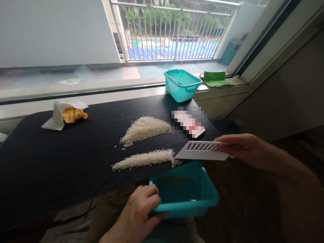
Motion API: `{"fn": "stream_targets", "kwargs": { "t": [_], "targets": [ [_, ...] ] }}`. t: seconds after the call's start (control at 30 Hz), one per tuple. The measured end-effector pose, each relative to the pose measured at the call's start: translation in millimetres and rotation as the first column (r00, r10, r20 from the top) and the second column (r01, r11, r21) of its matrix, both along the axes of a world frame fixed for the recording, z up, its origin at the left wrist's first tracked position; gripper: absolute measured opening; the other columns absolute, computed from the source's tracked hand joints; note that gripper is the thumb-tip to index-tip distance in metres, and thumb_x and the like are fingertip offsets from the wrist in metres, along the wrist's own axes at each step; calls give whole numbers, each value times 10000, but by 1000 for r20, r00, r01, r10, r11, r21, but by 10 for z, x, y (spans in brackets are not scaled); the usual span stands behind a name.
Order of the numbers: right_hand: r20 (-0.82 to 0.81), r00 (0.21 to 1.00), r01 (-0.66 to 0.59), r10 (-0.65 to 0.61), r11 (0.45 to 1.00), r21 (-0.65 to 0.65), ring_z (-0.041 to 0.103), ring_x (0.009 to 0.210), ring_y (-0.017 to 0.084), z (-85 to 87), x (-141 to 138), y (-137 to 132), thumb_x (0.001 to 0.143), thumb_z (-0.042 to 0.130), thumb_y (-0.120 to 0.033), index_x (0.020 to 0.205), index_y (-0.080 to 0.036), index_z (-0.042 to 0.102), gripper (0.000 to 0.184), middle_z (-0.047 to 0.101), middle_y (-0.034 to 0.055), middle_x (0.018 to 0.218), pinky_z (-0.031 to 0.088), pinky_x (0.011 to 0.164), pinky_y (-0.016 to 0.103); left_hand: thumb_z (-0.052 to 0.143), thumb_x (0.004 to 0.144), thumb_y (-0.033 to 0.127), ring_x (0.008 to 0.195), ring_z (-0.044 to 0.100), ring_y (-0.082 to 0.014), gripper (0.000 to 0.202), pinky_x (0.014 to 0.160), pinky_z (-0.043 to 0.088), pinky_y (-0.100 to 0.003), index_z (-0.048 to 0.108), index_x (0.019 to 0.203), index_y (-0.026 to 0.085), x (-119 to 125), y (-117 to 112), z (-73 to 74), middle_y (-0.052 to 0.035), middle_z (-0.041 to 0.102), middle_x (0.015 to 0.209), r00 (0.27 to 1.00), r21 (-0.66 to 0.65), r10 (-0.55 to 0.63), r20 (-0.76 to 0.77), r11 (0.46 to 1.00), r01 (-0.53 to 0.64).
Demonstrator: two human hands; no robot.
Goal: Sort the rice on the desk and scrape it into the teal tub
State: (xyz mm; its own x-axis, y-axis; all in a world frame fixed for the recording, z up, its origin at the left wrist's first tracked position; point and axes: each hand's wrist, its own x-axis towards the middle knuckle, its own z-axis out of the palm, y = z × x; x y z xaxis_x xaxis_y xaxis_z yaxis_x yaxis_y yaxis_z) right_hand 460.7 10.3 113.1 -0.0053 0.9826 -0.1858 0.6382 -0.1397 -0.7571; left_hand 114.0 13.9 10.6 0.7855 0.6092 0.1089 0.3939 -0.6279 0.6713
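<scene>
My left hand point(143, 206) is closed round the near left rim of a teal plastic basin point(214, 199), which sits below the table's front edge. Pinched in my right hand point(244, 148) is a white plastic scraper point(202, 154) with a row of slanted slots. Its left corner is by the right end of a long ridge of rice point(144, 159); I cannot tell whether they touch. A few grains spill toward the table edge there. Behind the ridge lies a wider, flatter pile of rice point(146, 128). The basin's floor is dark and hard to make out.
The black table point(63, 165) stands against a window sill. A partly blurred phone point(189, 125) lies right of the rice. Farther back are a second teal basin point(181, 91) and a green cloth-like piece point(215, 79). White paper with something yellow-orange point(73, 115) sits at the left.
</scene>
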Motion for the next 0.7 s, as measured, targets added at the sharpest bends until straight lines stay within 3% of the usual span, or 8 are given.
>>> {"fn": "stream_targets", "kwargs": {
  "t": [0.33, 0.7],
  "targets": [
    [-26, 998, -63, 61, 996, -70, 727, 770, 258, 0, 34, -54, 793, 652, -622, 1007, -231, 790, 467, 793, 55, 895, 610, 662, 310, 713, 776, 41, 758, 558, -167, 212, 678, 413, -267, 563, 723, 180, -5, -12, -11, 5, 619, 849, 1000, -25, -5, -18, 1000, 5],
    [-73, 996, -50, 47, 998, -36, 725, 782, 260, -11, -70, -15, 806, 659, -589, 1003, -189, 779, 462, 786, 78, 901, 614, 677, 324, 706, 781, 31, 770, 547, -171, 215, 688, 402, -271, 556, 730, 176, -12, -13, -18, 3, 610, 850, 1000, -39, -10, -19, 999, 10]
  ]
}}
